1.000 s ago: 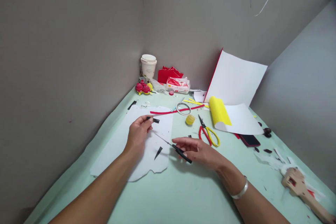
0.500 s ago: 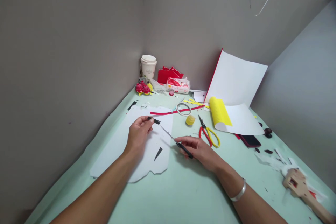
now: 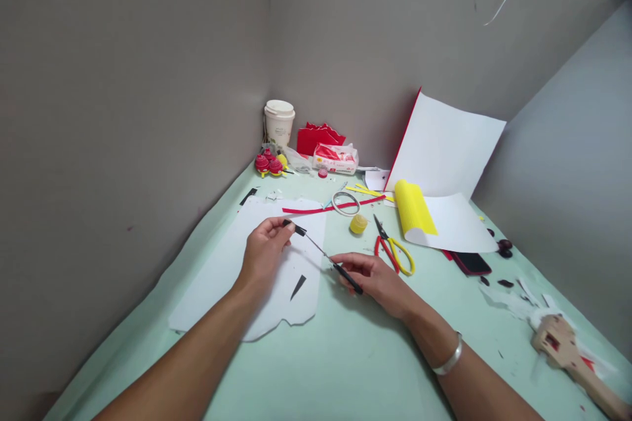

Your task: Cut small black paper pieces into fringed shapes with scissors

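A pale green worktop (image 3: 355,362) spreads beneath everything. On its left part lies a broad, flat white sheet (image 3: 212,283) with a notched near edge. The left hand (image 3: 266,247) is over that sheet, thumb and fingers pinching a short, flat black strip (image 3: 299,230) above the white surface, one end sticking out to the right. The right hand (image 3: 368,276), fingers curled, grips slim metal scissors with black handles (image 3: 349,278) beside the sheet's right edge; their blades slant up to the strip's free end, too thin to tell how far apart they stand. Beyond the right hand lie pliers with one red and one yellow handle (image 3: 395,252). Smallest, a tapered black sliver (image 3: 298,287) rests on the sheet.
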Demonstrator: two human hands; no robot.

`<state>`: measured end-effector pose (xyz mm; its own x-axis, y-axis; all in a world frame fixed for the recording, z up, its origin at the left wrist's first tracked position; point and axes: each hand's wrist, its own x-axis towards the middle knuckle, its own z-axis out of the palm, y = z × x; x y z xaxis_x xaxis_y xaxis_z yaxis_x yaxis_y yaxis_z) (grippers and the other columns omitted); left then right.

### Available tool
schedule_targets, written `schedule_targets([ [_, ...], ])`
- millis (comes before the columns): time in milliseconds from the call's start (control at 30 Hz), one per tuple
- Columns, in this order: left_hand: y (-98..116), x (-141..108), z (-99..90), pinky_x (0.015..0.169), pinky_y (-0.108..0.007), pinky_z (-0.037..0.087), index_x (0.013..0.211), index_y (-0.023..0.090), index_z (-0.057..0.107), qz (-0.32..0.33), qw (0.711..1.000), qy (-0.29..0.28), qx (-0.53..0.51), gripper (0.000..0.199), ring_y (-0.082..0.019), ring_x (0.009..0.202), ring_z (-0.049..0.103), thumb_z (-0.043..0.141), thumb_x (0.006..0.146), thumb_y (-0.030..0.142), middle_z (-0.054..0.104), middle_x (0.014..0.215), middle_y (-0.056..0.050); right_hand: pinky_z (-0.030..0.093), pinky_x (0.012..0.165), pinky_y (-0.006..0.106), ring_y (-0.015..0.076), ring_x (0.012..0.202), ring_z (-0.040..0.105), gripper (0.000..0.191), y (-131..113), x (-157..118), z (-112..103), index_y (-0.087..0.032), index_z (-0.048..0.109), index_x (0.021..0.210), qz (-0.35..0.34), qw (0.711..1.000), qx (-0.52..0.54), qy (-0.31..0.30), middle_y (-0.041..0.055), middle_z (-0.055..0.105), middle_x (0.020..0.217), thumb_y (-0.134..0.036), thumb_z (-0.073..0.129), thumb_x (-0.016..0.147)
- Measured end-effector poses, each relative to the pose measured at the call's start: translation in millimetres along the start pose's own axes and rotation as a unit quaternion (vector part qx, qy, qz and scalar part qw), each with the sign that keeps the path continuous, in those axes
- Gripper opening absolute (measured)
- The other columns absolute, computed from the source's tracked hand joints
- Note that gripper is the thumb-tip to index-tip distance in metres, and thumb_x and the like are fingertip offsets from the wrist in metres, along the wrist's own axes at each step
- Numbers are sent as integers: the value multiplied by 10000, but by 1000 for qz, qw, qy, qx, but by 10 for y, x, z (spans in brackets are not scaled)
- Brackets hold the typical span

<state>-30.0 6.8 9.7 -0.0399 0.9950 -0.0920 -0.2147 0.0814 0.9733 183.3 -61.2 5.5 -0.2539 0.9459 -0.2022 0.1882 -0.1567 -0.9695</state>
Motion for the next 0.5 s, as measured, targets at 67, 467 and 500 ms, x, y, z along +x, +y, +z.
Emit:
schedule_targets([
  [67, 6, -7, 6, 554, -216, 347, 807, 197, 658, -2, 1000, -5, 1, 230, -79, 548, 436, 776, 680, 349, 580, 661, 47, 406, 617, 245, 106, 635, 491, 391, -3, 0, 1, -203, 678, 1182, 1, 1000, 1, 1, -3, 593, 757, -389, 661, 839],
  [467, 13, -28, 19, 545, -226, 340, 783, 196, 651, -6, 1000, -9, 11, 247, -88, 540, 444, 786, 657, 360, 587, 673, 36, 411, 602, 242, 110, 627, 494, 384, -10, 1, 3, -212, 679, 1188, 2, 1000, -10, 3, -4, 591, 755, -368, 648, 839],
  [500, 15, -32, 20, 543, -227, 337, 783, 197, 651, -7, 1000, -9, 12, 245, -87, 536, 440, 785, 658, 360, 583, 667, 39, 413, 604, 244, 111, 628, 496, 385, -13, 0, 2, -213, 679, 1189, 1, 1000, -12, 2, -4, 592, 755, -367, 649, 837],
])
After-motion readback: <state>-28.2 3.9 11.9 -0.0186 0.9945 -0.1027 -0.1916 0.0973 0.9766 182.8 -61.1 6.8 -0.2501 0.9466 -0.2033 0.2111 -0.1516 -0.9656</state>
